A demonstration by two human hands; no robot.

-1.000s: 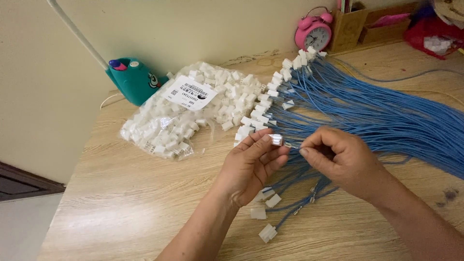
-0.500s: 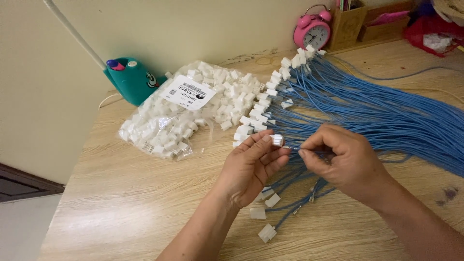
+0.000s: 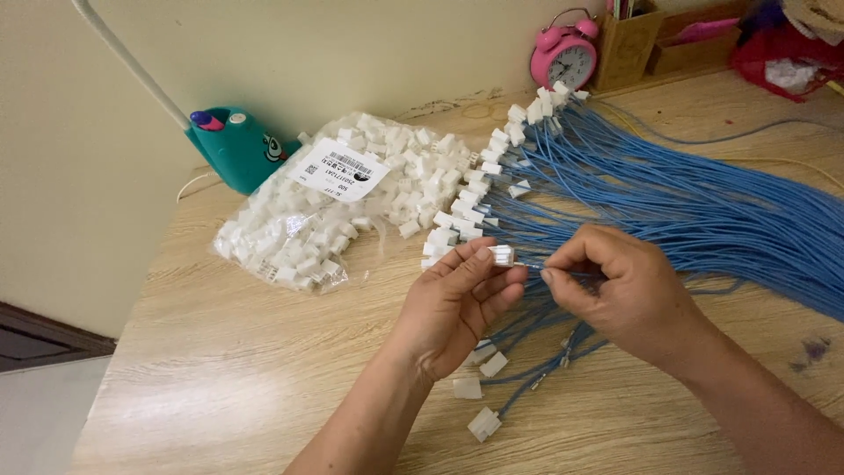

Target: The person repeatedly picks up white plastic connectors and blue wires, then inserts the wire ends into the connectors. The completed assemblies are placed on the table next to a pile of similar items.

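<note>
Light even and soft, moderately bright; I cannot tell its source. My hands throw only faint shadows onto the wooden table [image 3: 220, 369] below them. No glare. Centre of frame sharp; upper right corner slightly soft. Straight edges bow a little toward the frame borders. Lower left corner dimmer.

Both forearms reach in from the counter's near edge; the left hand [image 3: 457, 303] and right hand [image 3: 629, 295] meet fingertip to fingertip, fingers pinched tight.
</note>
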